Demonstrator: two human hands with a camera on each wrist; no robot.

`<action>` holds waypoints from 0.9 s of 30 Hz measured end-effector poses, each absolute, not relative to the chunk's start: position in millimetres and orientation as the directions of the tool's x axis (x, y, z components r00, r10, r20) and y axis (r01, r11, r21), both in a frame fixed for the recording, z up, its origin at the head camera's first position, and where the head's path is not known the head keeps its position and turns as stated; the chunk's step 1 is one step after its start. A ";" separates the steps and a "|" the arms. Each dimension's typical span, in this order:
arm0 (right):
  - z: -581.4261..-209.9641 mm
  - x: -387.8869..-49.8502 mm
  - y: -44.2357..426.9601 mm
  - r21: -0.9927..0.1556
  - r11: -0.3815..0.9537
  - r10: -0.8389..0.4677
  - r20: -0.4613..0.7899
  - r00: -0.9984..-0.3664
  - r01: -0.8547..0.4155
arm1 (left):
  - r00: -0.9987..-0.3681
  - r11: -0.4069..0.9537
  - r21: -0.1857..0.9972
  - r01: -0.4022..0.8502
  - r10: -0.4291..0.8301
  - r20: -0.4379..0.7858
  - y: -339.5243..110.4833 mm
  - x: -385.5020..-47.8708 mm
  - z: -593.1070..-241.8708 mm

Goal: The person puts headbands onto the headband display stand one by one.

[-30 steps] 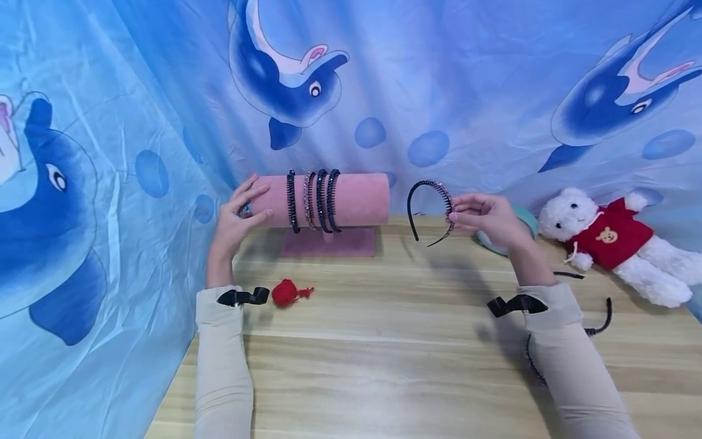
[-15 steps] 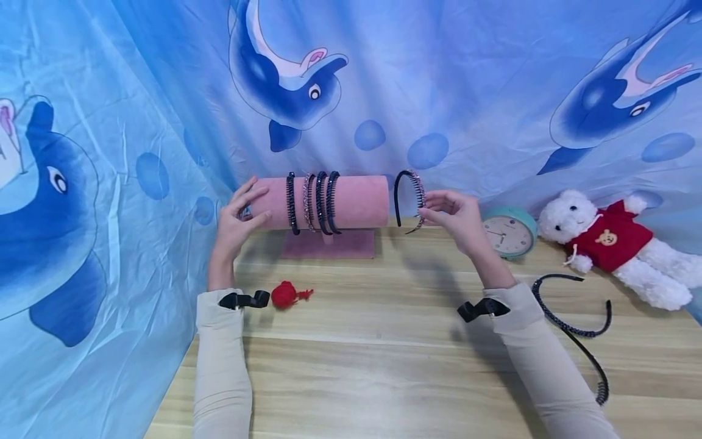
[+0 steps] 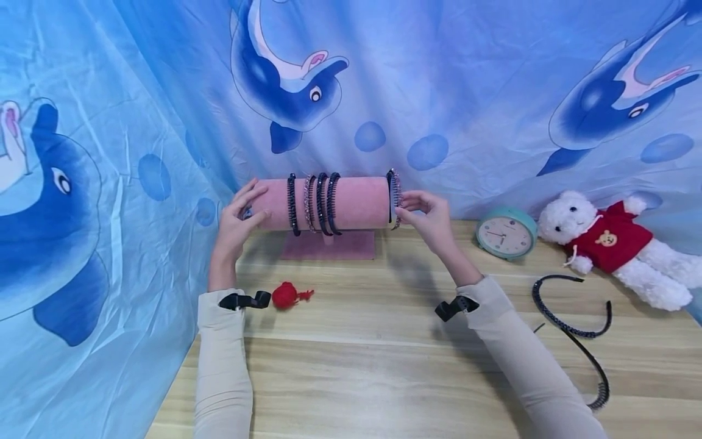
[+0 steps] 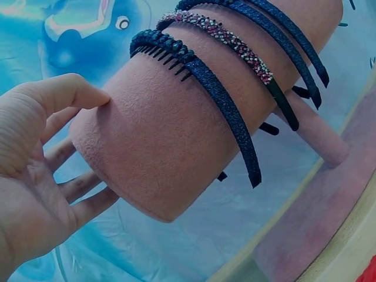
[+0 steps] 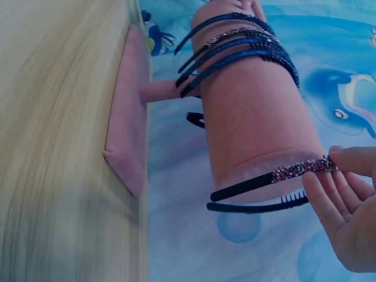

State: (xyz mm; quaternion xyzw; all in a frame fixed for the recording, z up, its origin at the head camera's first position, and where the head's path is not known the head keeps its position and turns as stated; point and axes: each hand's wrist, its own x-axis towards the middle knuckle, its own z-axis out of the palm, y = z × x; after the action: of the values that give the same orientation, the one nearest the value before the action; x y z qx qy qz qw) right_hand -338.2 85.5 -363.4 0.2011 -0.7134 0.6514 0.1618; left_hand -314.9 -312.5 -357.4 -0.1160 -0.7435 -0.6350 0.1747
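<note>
Head view: right hand (image 3: 432, 221), pinching a headband (image 5: 289, 172), has reached the three-o'clock end of the pink roll (image 3: 360, 202), seemingly aligned; left hand (image 3: 233, 221) loosely grips its nine-o'clock end.

The table (image 3: 329, 360) has a pale wood top with its grain running from side to side. Behind the table hangs a blue cloth (image 3: 477, 73) in soft upright folds; left of the table, a lighter, more creased side cloth (image 3: 139, 262) slants down along its edge. Printed dolphins show beyond the table's back edge, one towards its left (image 3: 298, 94) and one towards its right, with another on its left side. Blue ovals (image 3: 370, 136) dot the cloth. Soft light leaves a pale glow (image 3: 378, 390) mid-table.
</note>
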 end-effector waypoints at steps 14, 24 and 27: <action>-342.7 -325.4 70.2 -0.829 0.195 -0.154 0.502 -0.851 -0.524 | -0.918 0.161 0.909 0.385 -0.037 0.395 -323.8 -328.1 -369.2; -356.4 -358.8 82.7 -0.793 0.203 -0.254 0.525 -0.813 -0.575 | -0.918 0.142 0.910 0.389 -0.020 0.395 -314.1 -313.9 -353.3; -353.6 -363.1 86.0 -0.796 0.182 -0.310 0.511 -0.802 -0.578 | -0.918 0.138 0.911 0.389 -0.021 0.395 -314.2 -313.8 -354.0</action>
State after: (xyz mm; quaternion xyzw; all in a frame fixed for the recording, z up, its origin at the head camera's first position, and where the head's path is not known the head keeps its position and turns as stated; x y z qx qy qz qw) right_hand -363.1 86.0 -353.6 0.2922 -0.7597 0.5689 0.1178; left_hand -313.8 -314.2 -354.0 -0.1248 -0.7374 -0.6445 0.1588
